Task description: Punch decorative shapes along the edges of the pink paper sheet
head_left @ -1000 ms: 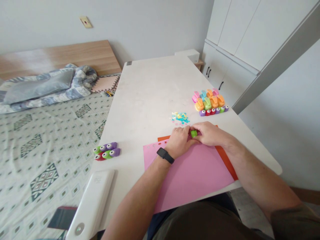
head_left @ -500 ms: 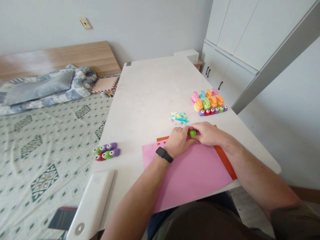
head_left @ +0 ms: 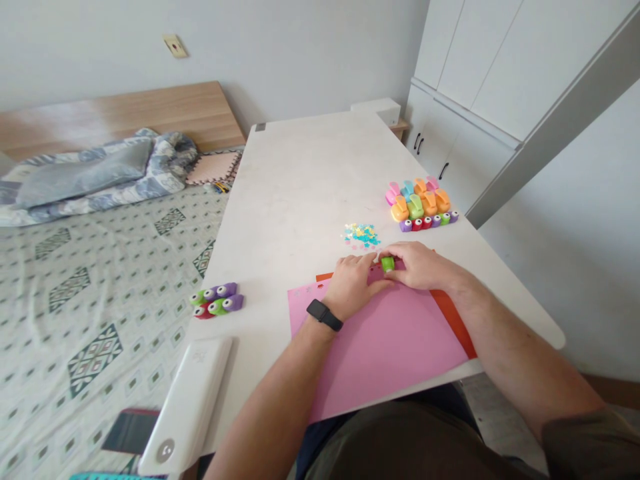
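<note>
A sheet of pink paper (head_left: pixel 390 347) lies on the table with orange paper (head_left: pixel 454 323) showing from under it. Small shapes are punched along its far edge. My right hand (head_left: pixel 417 265) grips a small green craft punch (head_left: pixel 388 264) at that edge, fingers closed round it. Flat on the sheet, just left of the punch, rests my left hand (head_left: pixel 354 283), its fingers stretched out and a dark watch (head_left: pixel 324 315) on the wrist. Beyond the hands lies a scatter of small blue, yellow and pink paper cutouts (head_left: pixel 363 235).
Several colourful lever punches (head_left: pixel 421 203) and a row of small punches (head_left: pixel 429 221) stand on the right of the white table (head_left: pixel 310 173). More small punches (head_left: pixel 217 300) sit at the left edge. A long white device (head_left: pixel 187 403) lies at the near left, beside a bed (head_left: pixel 125 267).
My left hand has drawn slightly away from the green punch, leaving a gap between them. The right hand keeps hold of the punch at the paper's far edge.
</note>
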### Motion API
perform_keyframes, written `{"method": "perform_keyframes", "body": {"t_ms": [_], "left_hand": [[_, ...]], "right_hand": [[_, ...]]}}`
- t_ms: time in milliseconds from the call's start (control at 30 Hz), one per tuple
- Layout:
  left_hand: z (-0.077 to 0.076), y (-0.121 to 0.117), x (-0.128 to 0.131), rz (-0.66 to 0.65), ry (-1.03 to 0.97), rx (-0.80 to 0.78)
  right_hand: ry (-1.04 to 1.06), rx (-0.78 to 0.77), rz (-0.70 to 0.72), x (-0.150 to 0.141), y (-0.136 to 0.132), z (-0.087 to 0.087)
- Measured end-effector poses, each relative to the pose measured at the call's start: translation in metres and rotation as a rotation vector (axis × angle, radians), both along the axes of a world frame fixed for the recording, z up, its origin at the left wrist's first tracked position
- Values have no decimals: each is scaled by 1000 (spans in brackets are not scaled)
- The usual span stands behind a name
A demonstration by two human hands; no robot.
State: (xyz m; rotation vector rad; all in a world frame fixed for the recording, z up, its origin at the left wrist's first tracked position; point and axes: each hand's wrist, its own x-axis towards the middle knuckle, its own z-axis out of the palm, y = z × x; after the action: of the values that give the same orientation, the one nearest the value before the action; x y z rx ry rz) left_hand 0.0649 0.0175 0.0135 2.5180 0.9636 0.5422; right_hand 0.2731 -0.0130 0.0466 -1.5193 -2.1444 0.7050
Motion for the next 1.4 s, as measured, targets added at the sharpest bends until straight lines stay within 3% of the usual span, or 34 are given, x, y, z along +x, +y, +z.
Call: {"method": "perform_keyframes", "body": {"t_ms": [167,600,867,967,1200,1400], "left_hand": [[-7,2,-6,36,24,13],[-7,0,-10,48,6,-5],[-6,-5,-13,47,44,-39],[-7,-5,-13,44,42,-38],[-6,-6,-13,42,56,-25],[-5,-8,-14,38,74,-17]], "right_hand": [[54,11,-67,4,0,1],[106,130,-443,32,13,-8],[286,10,-622,64,18,-22],[193,2,-638,70,18,-23],[-304,-19,-621,62,17,-14],[-227,55,-631,59,19,-21]]}}
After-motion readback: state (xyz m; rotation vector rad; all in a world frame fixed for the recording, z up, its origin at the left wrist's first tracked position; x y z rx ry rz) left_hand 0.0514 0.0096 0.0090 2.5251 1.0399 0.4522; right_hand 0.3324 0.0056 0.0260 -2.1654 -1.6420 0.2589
